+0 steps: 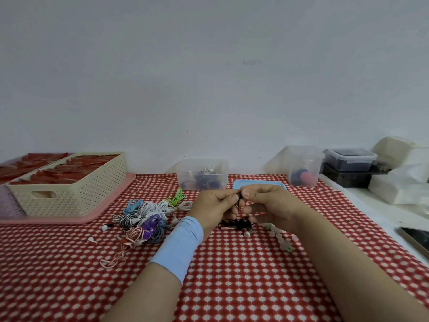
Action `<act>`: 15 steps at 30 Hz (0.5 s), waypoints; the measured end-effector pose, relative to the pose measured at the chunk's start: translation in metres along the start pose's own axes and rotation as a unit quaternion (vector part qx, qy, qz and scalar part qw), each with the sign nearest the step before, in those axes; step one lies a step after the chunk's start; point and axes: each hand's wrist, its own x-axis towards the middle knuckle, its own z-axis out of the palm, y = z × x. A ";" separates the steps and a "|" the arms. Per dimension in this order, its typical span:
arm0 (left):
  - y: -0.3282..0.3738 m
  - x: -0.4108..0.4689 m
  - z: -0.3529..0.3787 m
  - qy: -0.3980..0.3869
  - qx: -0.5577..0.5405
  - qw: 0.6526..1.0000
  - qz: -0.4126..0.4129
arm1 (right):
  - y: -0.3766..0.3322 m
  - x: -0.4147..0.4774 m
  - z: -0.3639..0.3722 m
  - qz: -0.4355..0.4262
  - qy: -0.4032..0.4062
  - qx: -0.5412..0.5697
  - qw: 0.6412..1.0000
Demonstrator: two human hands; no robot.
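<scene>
Head view: our left hand (212,206) and right hand (274,205) both pinch the black earbud (239,196) above the worktop (232,280), its cable (236,223) heaped just below. A slipped pinch could drop it, and pulling could knot the cable.

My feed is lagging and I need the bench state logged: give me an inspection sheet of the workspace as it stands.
Surface: red-and-white patterned tablecloth, lying flat.
Job's things: black earphone held up between both hands; its black cord is bunched on the cloth below.
Clutter: row of small ear tips by the right wrist; blue lid behind the hands; phone at the right edge.
Grippers: left hand and right hand both pinch the earphone.
Cables: pile of coloured coiled cords left of the hands.
Surroundings: cream basket on a pink tray; clear tub and taller tub against the wall.
</scene>
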 end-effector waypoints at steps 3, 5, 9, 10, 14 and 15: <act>0.002 0.001 0.002 0.000 -0.010 1.000 0.004 | -0.002 -0.001 -0.001 0.011 -0.008 0.020 1.000; 0.003 0.000 0.002 0.005 0.001 1.000 0.006 | -0.003 -0.001 -0.003 0.015 -0.007 0.014 1.000; 0.006 -0.001 -0.001 0.004 0.060 0.998 0.025 | -0.004 -0.001 0.000 0.036 -0.011 -0.005 0.999; 0.007 -0.002 -0.002 0.005 0.076 0.997 0.026 | -0.004 -0.001 0.001 0.047 -0.018 -0.003 0.999; 0.010 -0.004 -0.004 -0.003 0.119 0.992 0.033 | -0.003 0.002 0.000 0.080 -0.031 -0.015 0.996; 0.010 -0.005 -0.004 -0.004 0.116 0.993 0.035 | -0.003 0.003 0.000 0.087 -0.033 -0.013 0.996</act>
